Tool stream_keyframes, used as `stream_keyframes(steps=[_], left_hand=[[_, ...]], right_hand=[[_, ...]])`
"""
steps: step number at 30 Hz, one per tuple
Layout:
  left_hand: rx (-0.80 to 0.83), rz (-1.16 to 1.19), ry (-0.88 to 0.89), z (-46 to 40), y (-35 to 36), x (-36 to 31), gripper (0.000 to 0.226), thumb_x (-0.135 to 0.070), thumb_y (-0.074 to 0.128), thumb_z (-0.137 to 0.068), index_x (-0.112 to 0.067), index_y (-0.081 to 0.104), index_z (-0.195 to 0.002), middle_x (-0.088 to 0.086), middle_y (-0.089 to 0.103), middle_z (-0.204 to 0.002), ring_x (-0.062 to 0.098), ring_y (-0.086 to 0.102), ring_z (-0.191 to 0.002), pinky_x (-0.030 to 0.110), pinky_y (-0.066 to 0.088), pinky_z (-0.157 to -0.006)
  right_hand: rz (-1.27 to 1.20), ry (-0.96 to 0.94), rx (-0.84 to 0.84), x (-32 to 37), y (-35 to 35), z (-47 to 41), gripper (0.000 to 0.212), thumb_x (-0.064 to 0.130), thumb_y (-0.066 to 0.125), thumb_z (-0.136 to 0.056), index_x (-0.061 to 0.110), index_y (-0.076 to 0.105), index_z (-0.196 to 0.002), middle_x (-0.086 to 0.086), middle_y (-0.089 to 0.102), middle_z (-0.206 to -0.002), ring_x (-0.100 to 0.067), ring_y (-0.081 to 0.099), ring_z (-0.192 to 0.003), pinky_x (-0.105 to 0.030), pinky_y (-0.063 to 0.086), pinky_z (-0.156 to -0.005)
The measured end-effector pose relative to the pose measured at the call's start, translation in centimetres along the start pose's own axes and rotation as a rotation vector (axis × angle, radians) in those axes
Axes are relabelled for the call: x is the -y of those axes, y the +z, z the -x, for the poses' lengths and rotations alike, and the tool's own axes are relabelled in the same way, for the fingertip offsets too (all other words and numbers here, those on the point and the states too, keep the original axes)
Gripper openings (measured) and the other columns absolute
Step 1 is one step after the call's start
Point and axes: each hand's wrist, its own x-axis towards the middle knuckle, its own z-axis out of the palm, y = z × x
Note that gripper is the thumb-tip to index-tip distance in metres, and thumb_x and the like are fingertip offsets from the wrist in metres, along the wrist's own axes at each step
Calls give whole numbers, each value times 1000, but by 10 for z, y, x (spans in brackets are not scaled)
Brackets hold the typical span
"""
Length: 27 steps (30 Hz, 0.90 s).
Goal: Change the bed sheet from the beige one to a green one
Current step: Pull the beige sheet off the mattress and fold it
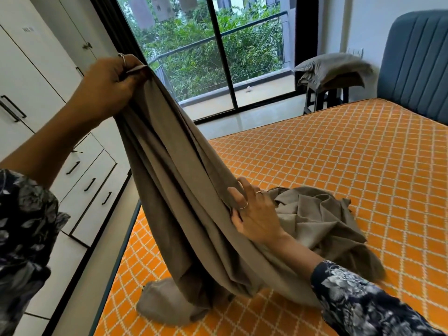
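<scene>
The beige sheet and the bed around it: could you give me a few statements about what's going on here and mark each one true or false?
1. The left hand holds the beige sheet bunched up above the mattress. True.
2. The right hand rests flat on the bare mattress. False: its fingers curl into the sheet's hanging folds.
3. The mattress is uncovered, orange with a white diamond pattern. True.
4. A green sheet is already spread on the bed. False: no green sheet is in view.
5. Pillows sit on a stool near the window. True.

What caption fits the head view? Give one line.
Left hand lifts beige fabric sheet off orange quilted mattress; right hand gathers it.
</scene>
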Motion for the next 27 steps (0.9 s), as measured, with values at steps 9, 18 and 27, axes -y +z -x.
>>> stream_keyframes(steps=[9,18,27], left_hand=[[2,-57,83,-13,6,-13,25,-19,48,-99,-1,64,-105,9,57,-90,-21,49,-66,22,37,-63],[3,-45,92,-18,12,-3,25,-23,49,-98,-5,64,-107,11,60,-93,-17,51,-65,27,43,-71],[38,-62,169,-34,30,-16,26,-25,47,-97,-6,63,-106,18,63,-94,7,56,-74,36,44,-78]], right_hand=[[-126,136,0,-8,-5,-15,60,3,59,-79,19,33,-130,-15,52,-126,-31,61,-68,-37,48,-49],[-73,83,124,-68,-19,49,43,4,42,-88,18,45,-128,-20,53,-127,-25,59,-53,-26,46,-39],[-414,347,580,-68,4,90,40,14,53,-93,37,58,-125,2,41,-135,-18,49,-119,-36,47,-98]])
